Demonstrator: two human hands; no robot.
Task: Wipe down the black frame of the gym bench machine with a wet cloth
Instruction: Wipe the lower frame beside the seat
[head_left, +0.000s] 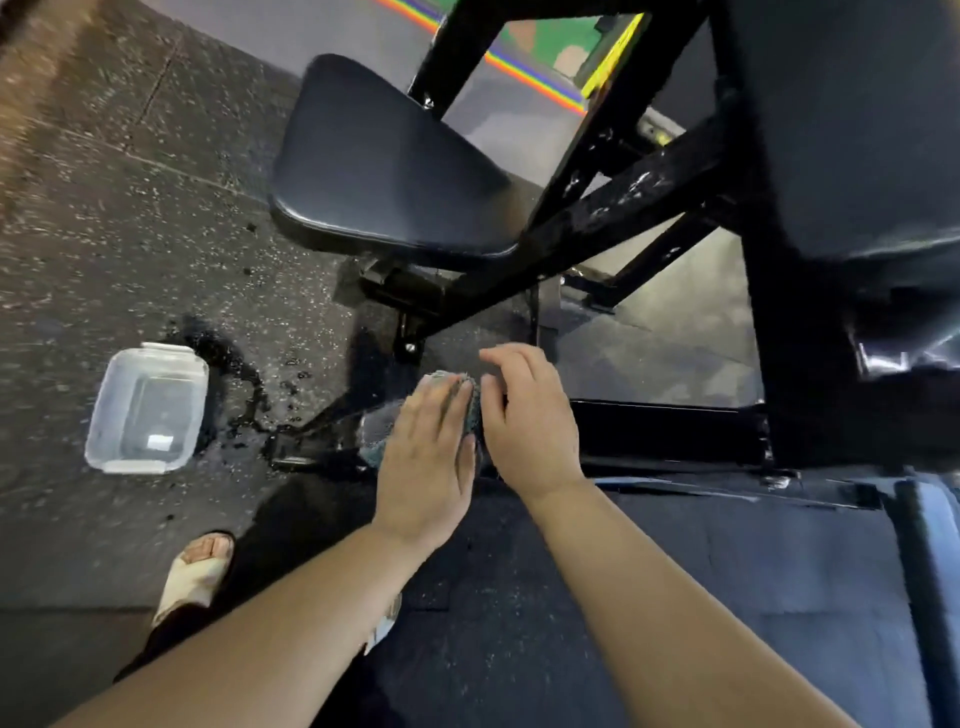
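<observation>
Nubby cloth (457, 410) on glossy frame (670, 434)

Clear plastic container (147, 409) on speckled rubber floor (104, 208) beside water splashes (244, 384); sandalled foot (200, 571).

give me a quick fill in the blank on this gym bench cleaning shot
1. The left hand presses flat on the ____, which lies on the black frame.
2. The clear tub sits on the ____.
3. The floor beside the tub looks ____.

Missing words: cloth; floor; wet
</observation>
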